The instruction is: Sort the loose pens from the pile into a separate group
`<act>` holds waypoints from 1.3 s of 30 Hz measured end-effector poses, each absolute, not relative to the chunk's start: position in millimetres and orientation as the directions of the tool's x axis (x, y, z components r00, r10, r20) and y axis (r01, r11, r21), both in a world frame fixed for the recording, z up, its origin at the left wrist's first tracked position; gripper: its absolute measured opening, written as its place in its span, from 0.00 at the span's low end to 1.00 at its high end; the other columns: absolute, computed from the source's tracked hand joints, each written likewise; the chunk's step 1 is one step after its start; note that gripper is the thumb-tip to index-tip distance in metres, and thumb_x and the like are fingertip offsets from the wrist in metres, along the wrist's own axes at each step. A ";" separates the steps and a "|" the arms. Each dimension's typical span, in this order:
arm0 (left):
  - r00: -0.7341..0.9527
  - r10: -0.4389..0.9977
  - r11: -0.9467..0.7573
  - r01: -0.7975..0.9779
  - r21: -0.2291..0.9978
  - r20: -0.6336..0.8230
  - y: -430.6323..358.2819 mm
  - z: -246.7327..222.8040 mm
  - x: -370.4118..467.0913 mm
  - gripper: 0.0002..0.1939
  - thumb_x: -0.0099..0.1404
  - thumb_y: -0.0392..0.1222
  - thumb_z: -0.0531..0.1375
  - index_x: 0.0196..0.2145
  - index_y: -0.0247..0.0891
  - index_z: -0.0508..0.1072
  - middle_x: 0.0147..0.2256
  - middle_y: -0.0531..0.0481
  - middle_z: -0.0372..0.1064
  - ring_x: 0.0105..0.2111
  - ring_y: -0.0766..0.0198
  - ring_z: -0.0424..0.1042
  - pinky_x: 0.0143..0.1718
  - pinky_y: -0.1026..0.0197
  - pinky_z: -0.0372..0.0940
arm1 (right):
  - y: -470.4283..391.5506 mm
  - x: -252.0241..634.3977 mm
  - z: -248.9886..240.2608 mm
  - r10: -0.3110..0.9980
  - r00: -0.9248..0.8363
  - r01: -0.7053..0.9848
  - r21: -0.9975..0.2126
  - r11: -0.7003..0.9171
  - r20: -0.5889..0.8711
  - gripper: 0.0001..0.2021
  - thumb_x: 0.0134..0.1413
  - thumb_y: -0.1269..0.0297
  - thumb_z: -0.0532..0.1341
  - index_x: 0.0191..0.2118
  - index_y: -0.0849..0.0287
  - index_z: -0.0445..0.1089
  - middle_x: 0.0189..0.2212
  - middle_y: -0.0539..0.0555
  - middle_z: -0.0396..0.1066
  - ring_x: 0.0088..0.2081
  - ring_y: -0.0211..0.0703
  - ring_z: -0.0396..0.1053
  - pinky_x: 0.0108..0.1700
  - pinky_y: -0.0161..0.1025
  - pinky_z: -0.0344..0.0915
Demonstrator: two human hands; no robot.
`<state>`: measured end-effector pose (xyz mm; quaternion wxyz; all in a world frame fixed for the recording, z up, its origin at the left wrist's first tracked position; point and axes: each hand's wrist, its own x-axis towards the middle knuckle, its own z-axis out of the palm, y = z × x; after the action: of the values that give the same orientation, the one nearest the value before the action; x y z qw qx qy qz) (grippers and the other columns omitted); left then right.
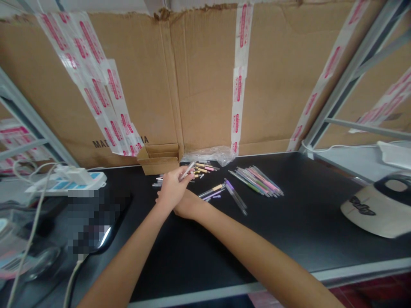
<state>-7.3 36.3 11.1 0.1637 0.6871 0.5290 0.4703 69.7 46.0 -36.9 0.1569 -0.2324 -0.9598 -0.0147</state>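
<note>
My left hand point(173, 186) is closed around a pale pen point(186, 171), which tilts up to the right. Beneath it crosses my right hand point(189, 204), low over the black tabletop; most of its fingers are hidden behind the left hand and wrist. Pale pens point(157, 185) poke out just left of the hands. Behind them lies a loose heap of yellow and pink pens point(205, 167). To the right of my hands are a few purple-capped pens point(236, 197). Farther right, a fanned bundle of coloured pens point(257, 182) rests on the table.
An open cardboard box point(160, 160) stands at the back, beside crumpled clear plastic point(221, 155). At left are a power strip point(86, 182) with cables and a dark phone-like device point(105, 233). A cap point(369, 214) sits at right. Taped cardboard point(205, 85) walls off the back.
</note>
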 end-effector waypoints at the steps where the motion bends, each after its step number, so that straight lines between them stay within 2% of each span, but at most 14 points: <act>1: 0.005 0.880 -0.391 0.572 0.721 0.474 36.3 11.9 -7.8 0.08 0.55 0.40 0.61 0.33 0.39 0.77 0.29 0.51 0.76 0.31 0.59 0.73 0.35 0.62 0.64 | 47.1 68.0 -38.1 0.446 -0.841 0.451 -0.059 0.890 0.307 0.17 0.58 0.77 0.50 0.50 0.67 0.68 0.52 0.63 0.68 0.53 0.49 0.64 0.57 0.45 0.58; 5: 0.039 0.881 -0.411 0.553 0.725 0.471 37.6 14.8 -10.9 0.09 0.57 0.40 0.59 0.36 0.38 0.77 0.31 0.50 0.76 0.31 0.61 0.73 0.35 0.63 0.64 | 42.6 70.5 -37.1 0.457 -0.836 0.469 -0.039 0.882 0.304 0.15 0.57 0.78 0.51 0.47 0.67 0.70 0.46 0.62 0.72 0.46 0.48 0.70 0.49 0.41 0.64; 8: 0.038 0.883 -0.409 0.548 0.729 0.467 39.0 14.0 -12.2 0.09 0.57 0.41 0.59 0.35 0.38 0.76 0.32 0.50 0.76 0.33 0.60 0.73 0.36 0.62 0.64 | 33.5 78.9 -32.6 0.379 -0.891 0.412 0.092 0.907 0.249 0.13 0.57 0.78 0.51 0.43 0.70 0.71 0.40 0.63 0.74 0.41 0.46 0.72 0.45 0.40 0.66; 11: 0.027 0.888 -0.407 0.510 0.757 0.460 40.8 10.6 -12.7 0.09 0.57 0.42 0.59 0.35 0.38 0.76 0.33 0.50 0.76 0.35 0.60 0.73 0.38 0.61 0.65 | 23.7 92.7 -25.9 0.265 -0.925 0.333 0.249 0.909 0.270 0.12 0.58 0.78 0.51 0.42 0.71 0.70 0.39 0.64 0.73 0.41 0.48 0.70 0.44 0.43 0.66; 13: 0.017 0.888 -0.409 0.481 0.775 0.459 42.4 7.8 -13.3 0.10 0.57 0.43 0.59 0.35 0.38 0.75 0.33 0.50 0.76 0.34 0.60 0.73 0.38 0.61 0.65 | 18.9 105.9 -20.2 0.259 -0.919 0.345 0.288 0.893 0.297 0.12 0.59 0.77 0.50 0.41 0.71 0.70 0.38 0.64 0.73 0.41 0.49 0.69 0.43 0.45 0.66; 14: 0.011 0.886 -0.414 0.474 0.778 0.464 43.3 6.4 -13.7 0.10 0.57 0.43 0.59 0.35 0.37 0.75 0.33 0.50 0.75 0.34 0.61 0.73 0.38 0.61 0.65 | 17.6 113.8 -17.4 0.282 -0.909 0.366 0.267 0.891 0.307 0.12 0.59 0.77 0.49 0.40 0.70 0.70 0.37 0.64 0.73 0.40 0.49 0.69 0.42 0.44 0.66; 16: -0.001 0.878 -0.423 0.469 0.775 0.479 45.4 3.6 -14.7 0.10 0.57 0.44 0.59 0.35 0.37 0.75 0.33 0.49 0.75 0.33 0.61 0.73 0.37 0.61 0.65 | 18.2 130.6 -13.2 0.372 -0.853 0.443 0.131 0.887 0.366 0.11 0.57 0.77 0.51 0.39 0.69 0.69 0.36 0.64 0.72 0.41 0.47 0.68 0.45 0.44 0.65; 17: -0.008 0.875 -0.426 0.462 0.778 0.484 46.4 2.5 -15.0 0.11 0.57 0.44 0.60 0.35 0.37 0.75 0.33 0.49 0.75 0.33 0.61 0.73 0.37 0.61 0.65 | 20.4 138.7 -12.4 0.446 -0.789 0.491 -0.004 0.871 0.422 0.10 0.56 0.78 0.52 0.39 0.67 0.69 0.37 0.63 0.72 0.40 0.45 0.68 0.45 0.42 0.65; 19: -0.020 0.877 -0.426 0.429 0.797 0.479 47.8 0.6 -15.0 0.12 0.56 0.46 0.60 0.35 0.37 0.75 0.33 0.49 0.75 0.33 0.61 0.73 0.37 0.61 0.65 | 27.9 152.0 -14.1 0.628 -0.602 0.517 -0.359 0.777 0.493 0.10 0.57 0.76 0.51 0.36 0.64 0.69 0.33 0.58 0.72 0.36 0.41 0.69 0.41 0.39 0.65; 21: -0.036 0.886 -0.415 0.383 0.825 0.462 47.9 -0.7 -13.2 0.13 0.55 0.46 0.61 0.35 0.36 0.75 0.33 0.48 0.75 0.33 0.60 0.73 0.38 0.60 0.65 | 37.5 159.4 -19.4 0.793 -0.415 0.405 -0.689 0.601 0.446 0.10 0.57 0.74 0.50 0.33 0.62 0.68 0.28 0.54 0.71 0.30 0.38 0.69 0.35 0.36 0.65; 23: -0.046 0.896 -0.403 0.332 0.853 0.442 46.6 -1.9 -9.8 0.13 0.54 0.46 0.61 0.34 0.36 0.75 0.34 0.47 0.75 0.34 0.60 0.73 0.39 0.59 0.66 | 45.4 161.0 -25.4 0.883 -0.295 0.211 -0.876 0.433 0.366 0.07 0.56 0.70 0.52 0.32 0.62 0.67 0.25 0.52 0.71 0.27 0.36 0.68 0.32 0.35 0.64; 26: -0.032 0.907 -0.395 0.281 0.875 0.420 43.9 -5.0 -2.9 0.12 0.54 0.45 0.62 0.34 0.35 0.75 0.35 0.46 0.75 0.36 0.59 0.73 0.41 0.58 0.66 | 48.6 158.2 -29.8 0.939 -0.242 -0.007 -0.968 0.249 0.243 0.06 0.51 0.65 0.58 0.32 0.61 0.68 0.26 0.52 0.73 0.26 0.36 0.68 0.31 0.34 0.63; 29: 0.002 0.905 -0.410 0.268 0.872 0.425 42.2 -9.4 2.8 0.11 0.54 0.44 0.62 0.34 0.35 0.75 0.36 0.46 0.75 0.37 0.59 0.73 0.43 0.57 0.65 | 44.0 156.1 -26.6 0.954 -0.248 -0.097 -0.984 0.149 0.169 0.09 0.46 0.61 0.61 0.32 0.61 0.69 0.27 0.53 0.74 0.25 0.34 0.66 0.29 0.33 0.61; 39: -0.030 0.893 -0.415 0.331 0.847 0.449 42.3 -13.1 3.0 0.11 0.56 0.44 0.61 0.36 0.36 0.75 0.37 0.46 0.75 0.39 0.58 0.73 0.45 0.56 0.64 | 40.9 157.6 -19.8 0.955 -0.266 -0.084 -0.990 0.115 0.134 0.11 0.42 0.59 0.64 0.30 0.62 0.69 0.25 0.51 0.72 0.24 0.33 0.65 0.28 0.33 0.59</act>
<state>3.0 42.3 -13.1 0.2609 0.6459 0.4736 0.5389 157.6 40.9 -19.8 0.4740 -0.3772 -0.5771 0.5477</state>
